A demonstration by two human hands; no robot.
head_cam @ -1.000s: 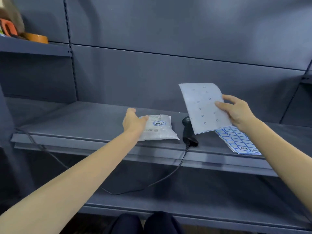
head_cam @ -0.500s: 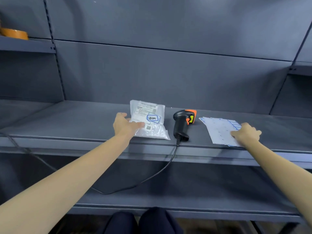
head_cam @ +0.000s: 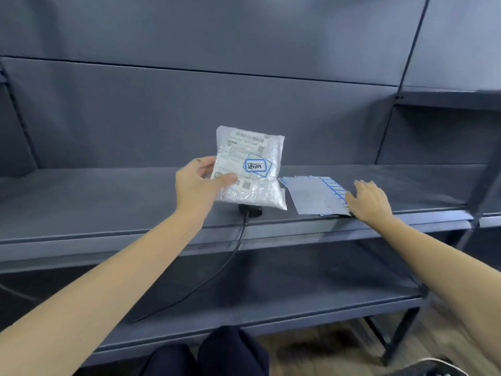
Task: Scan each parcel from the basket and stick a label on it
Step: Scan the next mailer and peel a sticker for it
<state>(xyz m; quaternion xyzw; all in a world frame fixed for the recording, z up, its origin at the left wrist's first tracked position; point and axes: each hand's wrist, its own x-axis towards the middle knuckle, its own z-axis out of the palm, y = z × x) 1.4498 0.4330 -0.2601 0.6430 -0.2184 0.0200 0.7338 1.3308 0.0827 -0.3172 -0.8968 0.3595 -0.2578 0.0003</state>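
Lighting: even, cool, moderately dim; source outside the frame, seemingly overhead. Shadows: soft, darkest under the shelf point(head_cam: 352, 215) lip across the middle and in the lower bay. Glare: mild sheen on the crinkled plastic parcel point(head_cam: 250, 169), centre; its print partly washed out. Blur: slight softness throughout; label sheets point(head_cam: 314, 195) right of centre smeared, floor at lower right streaked. Distortion: wide-angle bowing, uprights at upper right leaning, forearms stretched toward the lower corners. Colour: bluish-grey cast

head-worn view, facing down, near shelf point(head_cam: 113, 202)
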